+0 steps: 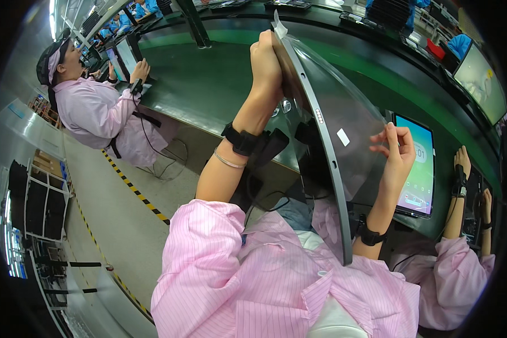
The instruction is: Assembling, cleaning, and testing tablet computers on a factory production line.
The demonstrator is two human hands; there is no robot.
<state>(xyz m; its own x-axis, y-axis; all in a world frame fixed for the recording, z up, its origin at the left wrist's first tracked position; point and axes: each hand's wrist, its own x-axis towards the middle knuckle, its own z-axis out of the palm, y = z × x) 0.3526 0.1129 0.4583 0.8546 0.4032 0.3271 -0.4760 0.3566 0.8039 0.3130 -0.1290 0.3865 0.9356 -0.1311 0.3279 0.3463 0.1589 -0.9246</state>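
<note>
Upright and edge-on in front of me stands a tablet (pixel 332 176) with a slim grey frame and a dark, glossy face. My left hand (pixel 266 66) is closed around its far upper end, the fingers partly hidden behind it. From the tablet's right side a clear plastic film (pixel 352 107) bows outward, joined near the top by a crumpled whitish tab (pixel 279 25). A small white label (pixel 343 137) shows on or through the film. My right hand (pixel 399 153) pinches the film's outer edge between thumb and forefinger, the other fingers curled loosely.
A lit tablet (pixel 416 169) lies on the green bench (pixel 219 73) to the right. Beyond it, a co-worker's hands (pixel 462 160) are at the bench. At left another person (pixel 98 107) handles a tablet. A dark post (pixel 192 25) rises from the bench's far side.
</note>
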